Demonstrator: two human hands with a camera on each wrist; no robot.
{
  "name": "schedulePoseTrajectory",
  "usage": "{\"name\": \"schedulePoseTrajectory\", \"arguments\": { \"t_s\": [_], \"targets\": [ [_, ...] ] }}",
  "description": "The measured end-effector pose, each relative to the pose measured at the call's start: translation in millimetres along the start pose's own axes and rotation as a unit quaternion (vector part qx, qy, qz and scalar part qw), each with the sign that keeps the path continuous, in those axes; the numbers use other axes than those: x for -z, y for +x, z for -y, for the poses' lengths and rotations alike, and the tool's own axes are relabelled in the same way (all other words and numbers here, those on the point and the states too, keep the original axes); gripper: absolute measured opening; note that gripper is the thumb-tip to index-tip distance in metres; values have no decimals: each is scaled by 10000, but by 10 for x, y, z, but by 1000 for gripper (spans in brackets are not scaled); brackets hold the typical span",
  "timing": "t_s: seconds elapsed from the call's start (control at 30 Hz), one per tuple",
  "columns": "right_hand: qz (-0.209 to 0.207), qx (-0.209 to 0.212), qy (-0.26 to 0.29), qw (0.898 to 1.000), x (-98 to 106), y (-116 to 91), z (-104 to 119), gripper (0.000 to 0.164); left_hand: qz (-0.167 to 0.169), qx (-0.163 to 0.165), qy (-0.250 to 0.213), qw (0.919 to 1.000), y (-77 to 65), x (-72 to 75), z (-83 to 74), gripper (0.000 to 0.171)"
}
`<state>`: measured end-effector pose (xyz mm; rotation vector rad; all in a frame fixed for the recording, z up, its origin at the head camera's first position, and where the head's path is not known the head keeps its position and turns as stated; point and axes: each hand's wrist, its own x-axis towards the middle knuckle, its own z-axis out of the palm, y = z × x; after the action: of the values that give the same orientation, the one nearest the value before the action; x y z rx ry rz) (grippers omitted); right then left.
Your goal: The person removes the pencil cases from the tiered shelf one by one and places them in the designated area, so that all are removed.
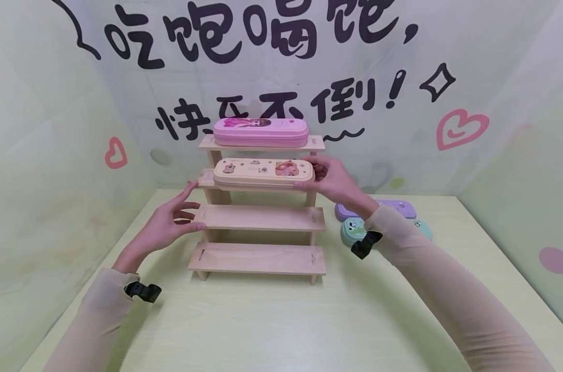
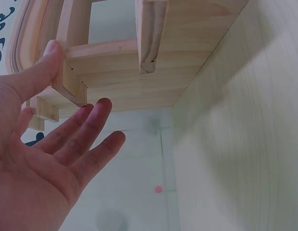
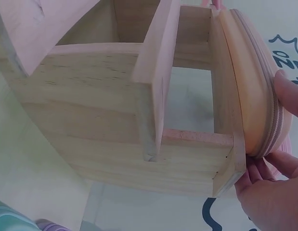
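A cream pencil case (image 1: 262, 174) with cartoon prints lies lengthwise along the second shelf from the top of a stepped wooden rack (image 1: 262, 217). My right hand (image 1: 333, 181) grips its right end, thumb on the front and the other fingers behind. The zipper of this case (image 3: 252, 96) runs along its side in the right wrist view. On the rack's left, my left hand (image 1: 167, 222) has its fingers spread, with fingertips right at the shelf ends. In the left wrist view the thumb of the left hand (image 2: 43, 144) overlaps a shelf end.
On the top shelf sits a pink pencil case (image 1: 260, 133). Right of the rack, a purple case (image 1: 395, 207) and a mint-green case (image 1: 353, 232) lie on the table (image 1: 262, 325), partly behind my right arm. A printed cloth (image 1: 281, 77) hangs close behind the rack.
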<state>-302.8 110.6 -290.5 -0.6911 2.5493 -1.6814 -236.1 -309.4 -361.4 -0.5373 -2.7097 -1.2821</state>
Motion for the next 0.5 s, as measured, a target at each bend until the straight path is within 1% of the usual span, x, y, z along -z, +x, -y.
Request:
{"name": "schedulePoseTrajectory", "arguments": {
  "t_s": [0.17, 0.5],
  "targets": [
    [-77, 53, 67, 9999, 2, -42, -10, 68, -3, 0, -7, 10000, 5, 3, 9, 107],
    [-196, 216, 18, 9996, 33, -162, -5, 66, -5, -5, -19, 10000, 8, 8, 15, 107]
  ]
}}
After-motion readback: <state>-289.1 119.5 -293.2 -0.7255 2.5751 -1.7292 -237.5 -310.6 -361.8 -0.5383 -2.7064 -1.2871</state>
